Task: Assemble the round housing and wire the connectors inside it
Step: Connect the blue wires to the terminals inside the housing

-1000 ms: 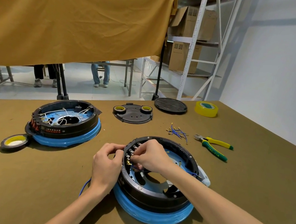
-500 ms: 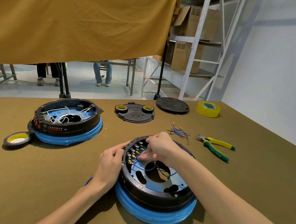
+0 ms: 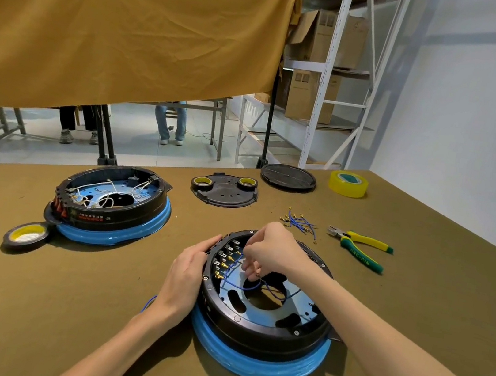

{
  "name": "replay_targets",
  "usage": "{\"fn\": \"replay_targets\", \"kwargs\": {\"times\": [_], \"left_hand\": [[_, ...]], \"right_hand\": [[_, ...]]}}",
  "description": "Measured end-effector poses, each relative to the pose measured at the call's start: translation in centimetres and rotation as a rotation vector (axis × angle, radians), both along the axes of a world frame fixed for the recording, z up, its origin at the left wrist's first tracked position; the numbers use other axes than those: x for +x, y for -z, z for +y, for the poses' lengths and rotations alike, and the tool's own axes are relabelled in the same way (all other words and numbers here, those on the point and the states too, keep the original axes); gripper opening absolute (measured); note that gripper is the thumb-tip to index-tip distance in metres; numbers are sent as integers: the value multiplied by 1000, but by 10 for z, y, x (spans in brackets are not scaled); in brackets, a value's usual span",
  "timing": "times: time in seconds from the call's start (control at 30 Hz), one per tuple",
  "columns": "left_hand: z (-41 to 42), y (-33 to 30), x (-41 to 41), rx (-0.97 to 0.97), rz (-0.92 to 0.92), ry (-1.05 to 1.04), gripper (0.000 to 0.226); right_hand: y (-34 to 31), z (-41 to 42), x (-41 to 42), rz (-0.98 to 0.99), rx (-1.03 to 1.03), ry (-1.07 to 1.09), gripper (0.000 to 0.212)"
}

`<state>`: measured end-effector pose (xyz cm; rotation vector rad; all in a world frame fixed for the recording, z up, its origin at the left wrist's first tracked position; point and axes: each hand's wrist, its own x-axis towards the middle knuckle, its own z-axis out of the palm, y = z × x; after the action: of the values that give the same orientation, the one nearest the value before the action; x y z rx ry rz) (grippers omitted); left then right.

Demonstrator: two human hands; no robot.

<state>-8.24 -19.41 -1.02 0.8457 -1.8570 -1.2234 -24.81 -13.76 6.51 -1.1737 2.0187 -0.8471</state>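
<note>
Pinching blue wire [image 3: 238,285] now – right hand [image 3: 273,249] fingers raised; left hand [image 3: 187,270] flat on housing [image 3: 251,327].

An olive-brown cloth-covered table [image 3: 415,309] carries two round housings on blue bases, one near centre [image 3: 260,334], one far left [image 3: 113,200]. Black lids [image 3: 223,191], tape rolls [image 3: 348,184], loose blue wires [image 3: 299,223] and green-yellow pliers [image 3: 360,246] lie at the far right.

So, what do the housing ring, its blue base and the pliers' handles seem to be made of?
Housing ring: probably moulded plastic, matte black with a dull sheen. Blue base: looks like glossy plastic film or wrap, wrinkled with bright highlights. Pliers: handles look like rubbery yellow and green grips; the jaws look like bare grey metal.
</note>
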Motion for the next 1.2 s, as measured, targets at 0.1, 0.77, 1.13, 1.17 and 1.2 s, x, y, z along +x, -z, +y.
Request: {"fn": "replay_targets", "kwargs": {"times": [0.1,0.77,1.13,1.17,1.2], "left_hand": [[0,-1,0,14,8,20,68],[-3,1,0,31,-24,40,62],[-1,0,0,20,-29,12,63],[0,-1,0,18,-26,14,63],[0,-1,0,16,-24,19,63]], "right_hand": [[2,-4,0,146,91,-65,18],[-8,5,-13,801,-51,-526,22],[-7,3,-18,838,-76,-559,23],[-7,3,-18,874,-71,-547,20],[-6,3,-17,911,-69,-526,19]]}}
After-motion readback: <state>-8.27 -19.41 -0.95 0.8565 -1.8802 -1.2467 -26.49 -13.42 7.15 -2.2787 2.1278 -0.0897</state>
